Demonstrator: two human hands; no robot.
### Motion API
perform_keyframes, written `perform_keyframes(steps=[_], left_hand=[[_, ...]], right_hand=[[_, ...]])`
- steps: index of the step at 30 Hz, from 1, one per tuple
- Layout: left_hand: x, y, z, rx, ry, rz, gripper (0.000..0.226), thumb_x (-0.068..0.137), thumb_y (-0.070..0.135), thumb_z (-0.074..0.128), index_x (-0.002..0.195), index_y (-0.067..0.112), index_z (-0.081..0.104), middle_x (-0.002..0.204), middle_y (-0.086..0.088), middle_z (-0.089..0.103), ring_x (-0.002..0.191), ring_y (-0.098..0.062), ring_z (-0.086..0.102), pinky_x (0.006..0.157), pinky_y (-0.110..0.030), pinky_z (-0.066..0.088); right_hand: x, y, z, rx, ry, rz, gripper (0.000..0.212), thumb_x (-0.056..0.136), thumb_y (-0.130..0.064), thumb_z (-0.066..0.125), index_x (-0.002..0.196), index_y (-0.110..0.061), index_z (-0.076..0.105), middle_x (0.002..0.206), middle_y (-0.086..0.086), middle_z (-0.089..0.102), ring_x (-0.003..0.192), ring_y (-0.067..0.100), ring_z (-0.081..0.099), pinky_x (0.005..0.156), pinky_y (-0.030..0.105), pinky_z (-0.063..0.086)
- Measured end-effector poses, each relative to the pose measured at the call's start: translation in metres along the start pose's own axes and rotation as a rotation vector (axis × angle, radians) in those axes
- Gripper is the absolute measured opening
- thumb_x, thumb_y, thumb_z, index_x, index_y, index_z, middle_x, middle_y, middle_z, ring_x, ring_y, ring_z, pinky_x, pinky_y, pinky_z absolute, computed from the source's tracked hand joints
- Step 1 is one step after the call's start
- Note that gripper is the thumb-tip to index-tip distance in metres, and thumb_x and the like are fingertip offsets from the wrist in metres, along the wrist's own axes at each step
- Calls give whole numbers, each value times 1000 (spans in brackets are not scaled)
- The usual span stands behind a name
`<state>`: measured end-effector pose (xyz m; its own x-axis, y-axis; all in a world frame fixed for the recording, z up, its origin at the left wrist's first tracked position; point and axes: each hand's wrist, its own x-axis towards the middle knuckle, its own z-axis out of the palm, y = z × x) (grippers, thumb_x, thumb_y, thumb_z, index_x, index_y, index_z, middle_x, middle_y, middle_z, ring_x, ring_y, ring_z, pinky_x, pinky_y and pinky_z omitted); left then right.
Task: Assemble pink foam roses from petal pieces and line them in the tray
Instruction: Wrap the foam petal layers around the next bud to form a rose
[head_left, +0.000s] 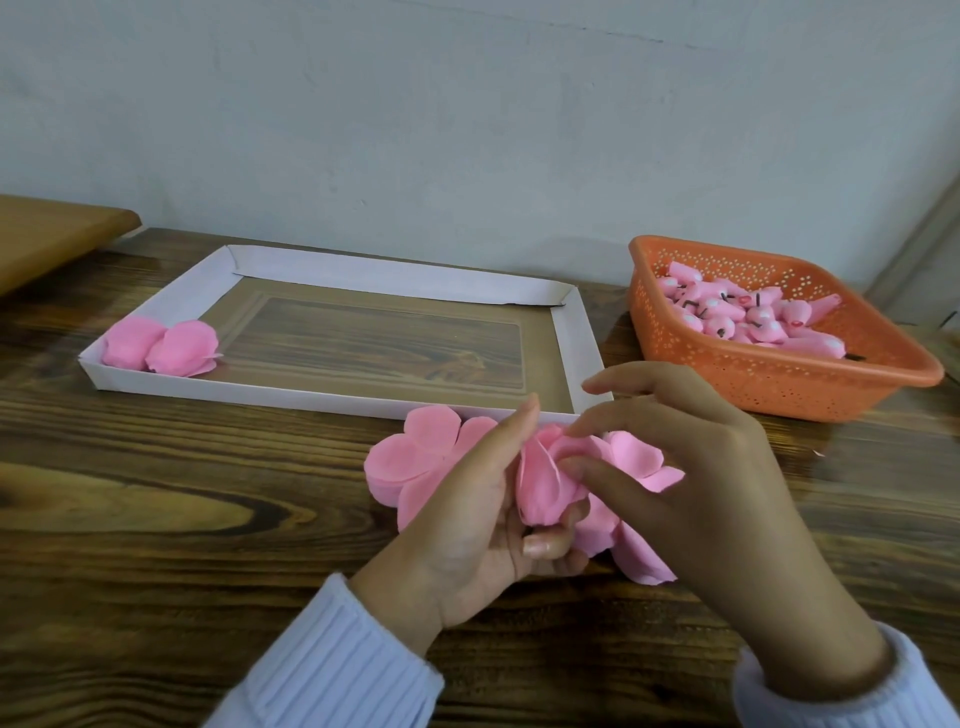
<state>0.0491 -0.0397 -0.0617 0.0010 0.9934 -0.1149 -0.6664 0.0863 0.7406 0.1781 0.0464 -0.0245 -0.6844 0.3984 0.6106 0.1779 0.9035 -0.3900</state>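
Petal stack (400, 457) half hidden behind left hand (467, 525); rose (540, 480) base hidden too

This looks like a simple handcraft bench in a home or small workshop. A dark wood-grain tabletop (156, 493) stands against a plain pale painted wall (467, 104). On it are a shallow white cardboard tray (389, 278) at centre and, far right, an orange perforated plastic basket (753, 384) of pink foam buds (753, 317).

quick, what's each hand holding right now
Left hand: grips the rose.
Right hand: pinches the same rose.
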Motion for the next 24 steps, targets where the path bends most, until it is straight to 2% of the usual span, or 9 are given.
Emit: perform_keyframes(steps=[4,8,12,16,20,24], left_hand=[[0,2,0,-40,-37,-4,50,76,61,47,77,15,67,61,-5,52,36,-8,37,55,-27,49],[1,3,0,-107,-37,-9,50,74,60,49,83,14,67,60,-6,51,35,-8,35,55,-26,49],[0,3,-1,-122,-50,-5,49,75,59,49,85,13,66,60,-6,52,35,-8,37,55,-26,49],[-1,3,0,-109,-69,-15,50,79,59,46,84,15,67,59,-5,52,35,-7,37,55,-26,50],[-1,4,0,-96,-62,-24,51,78,60,45,77,15,68,58,-5,52,34,-7,36,56,-27,49],[-1,3,1,-99,-49,-44,53,75,62,47,73,15,69,56,-4,51,33,-8,36,57,-25,49]], right_hand=[[-1,1,0,2,45,-4,9,80,-25,75,88,-20,75,108,-2,63,102,14,61,85,17,44],[1,1,1,12,107,33,7,80,-28,74,83,-21,74,104,-3,64,101,13,61,86,16,43],[1,-3,1,62,70,65,10,79,-32,70,81,-23,72,104,-5,64,102,10,60,85,13,43],[2,-6,0,152,5,184,18,75,-50,58,75,-34,66,105,-14,63,101,-1,58,81,4,38],[3,-6,0,179,-30,202,19,71,-52,59,76,-35,66,106,-19,62,103,-9,55,82,1,35],[2,-7,-1,265,-71,201,23,71,-52,64,74,-29,66,106,-20,62,108,-8,55,84,2,36]])
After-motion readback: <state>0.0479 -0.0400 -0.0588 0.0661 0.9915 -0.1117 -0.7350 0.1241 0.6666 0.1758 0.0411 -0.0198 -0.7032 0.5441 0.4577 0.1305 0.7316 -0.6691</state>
